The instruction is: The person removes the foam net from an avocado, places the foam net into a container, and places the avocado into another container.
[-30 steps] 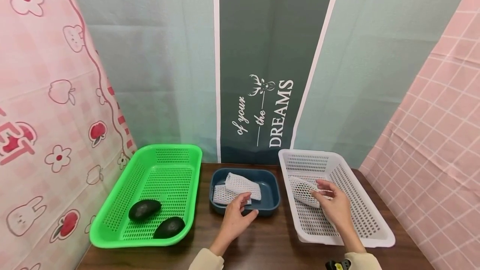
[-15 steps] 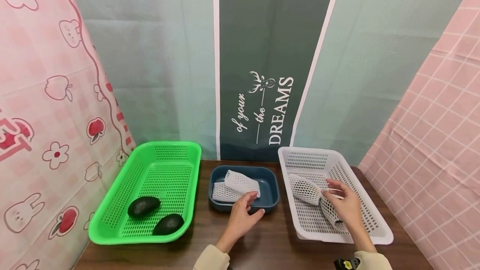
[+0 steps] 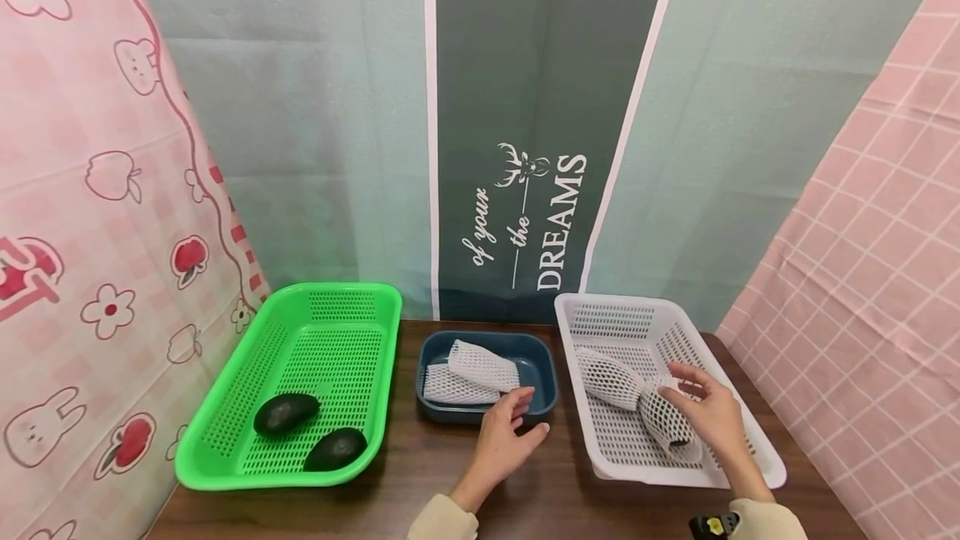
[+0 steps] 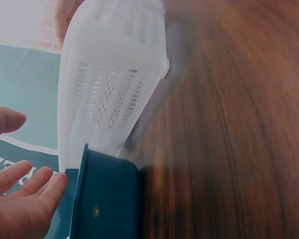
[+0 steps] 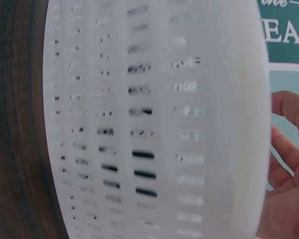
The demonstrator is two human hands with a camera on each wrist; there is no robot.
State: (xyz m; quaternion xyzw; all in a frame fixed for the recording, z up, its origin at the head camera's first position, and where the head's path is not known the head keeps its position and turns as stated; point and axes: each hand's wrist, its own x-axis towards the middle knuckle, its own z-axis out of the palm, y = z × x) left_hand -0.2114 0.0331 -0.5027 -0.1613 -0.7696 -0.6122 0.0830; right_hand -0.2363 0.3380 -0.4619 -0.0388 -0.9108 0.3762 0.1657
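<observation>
Two dark avocados in white foam nets lie in the white basket (image 3: 611,469): one netted avocado (image 3: 609,380) by its left wall, the other netted avocado (image 3: 663,417) nearer the middle. My right hand (image 3: 711,415) hovers just right of the second one, fingers loosely bent and holding nothing. My left hand (image 3: 504,440) is at the front rim of the dark blue box (image 3: 543,365), palm turned right, fingers relaxed. Inside that box lie two white foam nets, an upper net (image 3: 483,365) across a lower net (image 3: 453,386). In the left wrist view, the left fingers (image 4: 37,184) appear beside the box.
At left stands a green basket (image 3: 390,357) holding two bare avocados, a rear avocado (image 3: 287,415) and a front avocado (image 3: 336,450). All three containers stand on a brown wooden table (image 3: 420,473). Fabric curtains hang behind and at both sides.
My right hand has drawn back to the right, letting go of the second netted avocado, which now shows in the white basket. My left hand has shifted right along the box's front.
</observation>
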